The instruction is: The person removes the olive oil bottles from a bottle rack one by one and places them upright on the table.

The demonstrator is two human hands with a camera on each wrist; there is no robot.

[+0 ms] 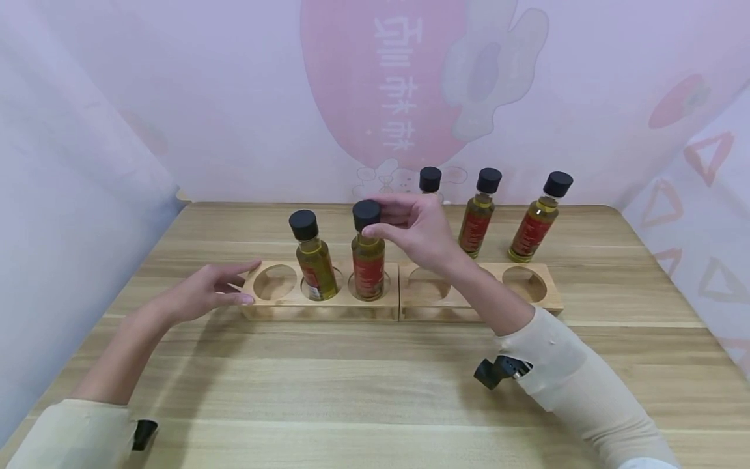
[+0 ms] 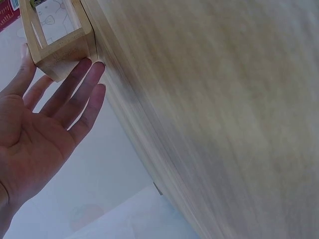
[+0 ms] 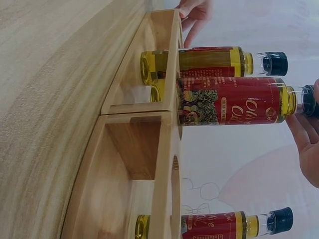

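Head view: nearest, the left hand point(image 1: 205, 293) lies with straight, slightly spread fingers touching the left end of a wooden rack point(image 1: 319, 306). In the rack's third hole stands an olive oil bottle point(image 1: 368, 257), gold oil under a black cap, which the right hand point(image 1: 413, 231) pinches by that cap. Its red label reads "Olive Oil" in the right wrist view. A second bottle point(image 1: 313, 257) stands just beside it. Beyond the rack, three bottles point(image 1: 530, 218) stand before a backdrop point(image 1: 387, 85) with writing I cannot read.
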